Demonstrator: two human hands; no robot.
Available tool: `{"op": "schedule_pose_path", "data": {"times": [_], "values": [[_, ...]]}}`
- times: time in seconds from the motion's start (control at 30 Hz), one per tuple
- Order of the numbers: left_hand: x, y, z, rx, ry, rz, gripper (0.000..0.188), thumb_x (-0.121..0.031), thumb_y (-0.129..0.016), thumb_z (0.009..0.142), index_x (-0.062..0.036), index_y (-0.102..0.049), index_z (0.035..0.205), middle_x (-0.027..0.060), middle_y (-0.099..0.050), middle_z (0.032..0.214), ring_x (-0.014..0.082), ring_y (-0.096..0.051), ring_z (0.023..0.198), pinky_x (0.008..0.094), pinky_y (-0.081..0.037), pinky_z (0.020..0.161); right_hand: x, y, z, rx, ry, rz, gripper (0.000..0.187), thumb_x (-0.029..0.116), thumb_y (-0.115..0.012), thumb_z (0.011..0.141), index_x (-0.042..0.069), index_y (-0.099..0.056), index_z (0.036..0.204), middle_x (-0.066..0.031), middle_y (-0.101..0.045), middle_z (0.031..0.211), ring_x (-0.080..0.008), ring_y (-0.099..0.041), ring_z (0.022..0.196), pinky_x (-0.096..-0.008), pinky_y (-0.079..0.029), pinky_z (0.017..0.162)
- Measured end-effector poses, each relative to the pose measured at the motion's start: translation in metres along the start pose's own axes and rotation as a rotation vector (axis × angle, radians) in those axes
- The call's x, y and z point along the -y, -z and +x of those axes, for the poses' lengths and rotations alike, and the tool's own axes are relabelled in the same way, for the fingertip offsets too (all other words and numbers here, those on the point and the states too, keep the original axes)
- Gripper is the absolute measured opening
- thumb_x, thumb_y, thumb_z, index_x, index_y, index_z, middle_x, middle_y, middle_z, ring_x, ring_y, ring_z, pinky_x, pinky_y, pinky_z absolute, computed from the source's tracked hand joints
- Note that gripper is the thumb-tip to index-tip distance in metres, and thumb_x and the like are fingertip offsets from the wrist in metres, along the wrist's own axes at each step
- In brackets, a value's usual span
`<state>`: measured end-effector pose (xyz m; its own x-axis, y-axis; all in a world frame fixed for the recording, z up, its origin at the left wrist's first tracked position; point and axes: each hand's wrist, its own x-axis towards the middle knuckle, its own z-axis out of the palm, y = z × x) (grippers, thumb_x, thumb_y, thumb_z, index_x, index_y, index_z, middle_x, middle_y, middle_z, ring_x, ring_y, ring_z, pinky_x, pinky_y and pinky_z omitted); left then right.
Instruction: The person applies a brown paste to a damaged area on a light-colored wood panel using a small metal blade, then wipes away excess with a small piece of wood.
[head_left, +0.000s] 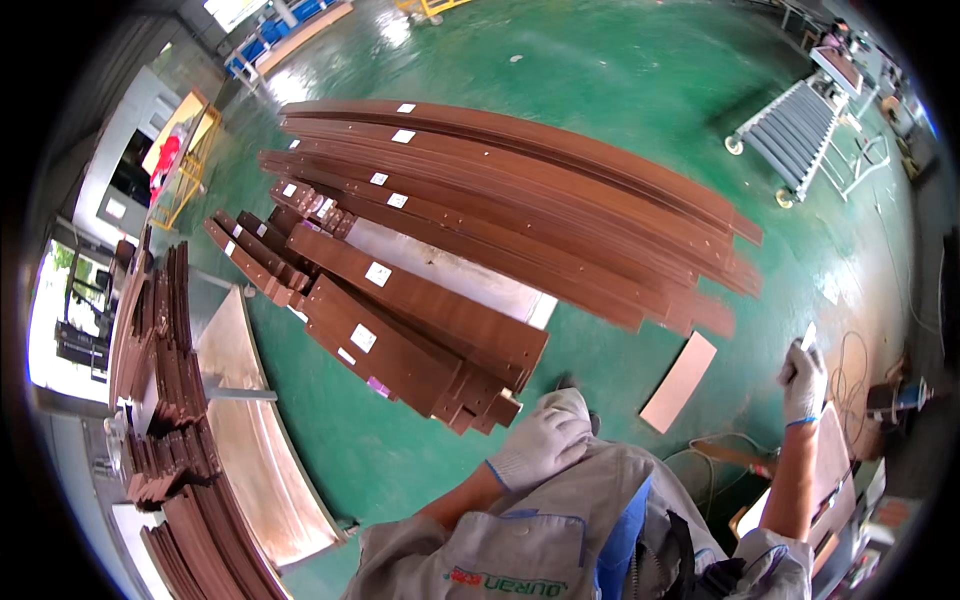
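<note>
My left hand [545,440], in a white knitted glove with a blue cuff, rests flat on my grey work clothes at the knee. Out to the right, my right hand [804,382], gloved alike, is closed with a small white slip [809,336] sticking up from its fingers. Nearest to my left hand is a stack of dark brown boards [400,345] with white labels on top. Beyond it, long brown boards [500,190] lie side by side, several with a white label near the far left end.
A light brown panel [679,381] lies between the boards and my right hand. More brown boards [165,370] are stacked at the left beside a pale curved panel [262,440]. A roller conveyor [797,130] on wheels stands far right. Cables [850,365] trail on the green floor.
</note>
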<state>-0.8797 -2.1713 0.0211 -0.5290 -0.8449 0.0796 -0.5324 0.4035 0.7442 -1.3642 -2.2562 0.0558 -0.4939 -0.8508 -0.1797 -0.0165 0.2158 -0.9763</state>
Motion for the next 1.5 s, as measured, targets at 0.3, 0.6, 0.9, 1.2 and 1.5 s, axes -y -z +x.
{"op": "schedule_pose_path", "data": {"times": [0.3, 0.6, 0.9, 1.2, 1.5], "values": [[0.045, 0.019, 0.142, -0.063, 0.085, -0.076, 0.029, -0.027, -0.072, 0.099, -0.0066, -0.073, 0.119, 0.0148, -0.074, 0.123, 0.0386, -0.07, 0.113, 0.051, -0.055, 0.097, 0.037, -0.047, 0.178, 0.058, 0.061, -0.103, 0.017, 0.008, -0.078, 0.094, 0.01, -0.062, 0.09, 0.0036, -0.053, 0.072, -0.0085, -0.045, 0.057, -0.0267, -0.036, 0.057], [0.062, 0.019, 0.188, -0.062, 0.378, -0.03, 0.028, -0.021, -0.066, 0.099, -0.0043, -0.072, 0.12, 0.0194, -0.075, 0.114, 0.0438, -0.069, 0.105, 0.0529, -0.055, 0.092, 0.023, -0.094, 0.292, 0.348, 0.057, -0.751, 0.032, 0.017, -0.085, 0.08, 0.007, -0.056, 0.069, 0.0052, -0.048, 0.065, -0.006, -0.043, 0.064, -0.031, -0.037, 0.056], [0.047, -0.019, 0.227, 0.121, 0.592, -0.084, 0.035, -0.024, -0.076, 0.097, -0.0094, -0.072, 0.129, 0.0158, -0.074, 0.13, 0.0406, -0.068, 0.123, 0.0504, -0.054, 0.107, -0.027, -0.199, 0.315, 0.999, 0.138, -1.159, 0.032, 0.033, -0.079, 0.079, 0.002, -0.075, 0.089, -0.0251, -0.074, 0.084, -0.0432, -0.075, 0.085, -0.0532, -0.059, 0.078], [0.041, -0.03, 0.234, 0.104, 0.619, -0.062, 0.036, -0.036, -0.063, 0.105, -0.0098, -0.073, 0.127, 0.011, -0.073, 0.135, 0.0371, -0.066, 0.126, 0.0482, -0.054, 0.107, -0.131, -0.226, 0.308, 0.824, 0.619, -1.304, 0.045, 0.037, -0.084, 0.077, 0.007, -0.075, 0.11, -0.0221, -0.075, 0.103, -0.0447, -0.072, 0.101, -0.0544, -0.058, 0.088], [0.05, -0.044, 0.218, 0.03, 0.698, -0.078, 0.031, -0.03, -0.071, 0.103, -0.0089, -0.074, 0.126, 0.0122, -0.076, 0.128, 0.0355, -0.07, 0.12, 0.0484, -0.055, 0.105, -0.118, -0.223, 0.324, 0.951, 0.277, -0.971, 0.044, 0.029, -0.085, 0.068, 0.006, -0.076, 0.105, -0.0206, -0.076, 0.094, -0.0406, -0.075, 0.09, -0.0505, -0.06, 0.083]]}}
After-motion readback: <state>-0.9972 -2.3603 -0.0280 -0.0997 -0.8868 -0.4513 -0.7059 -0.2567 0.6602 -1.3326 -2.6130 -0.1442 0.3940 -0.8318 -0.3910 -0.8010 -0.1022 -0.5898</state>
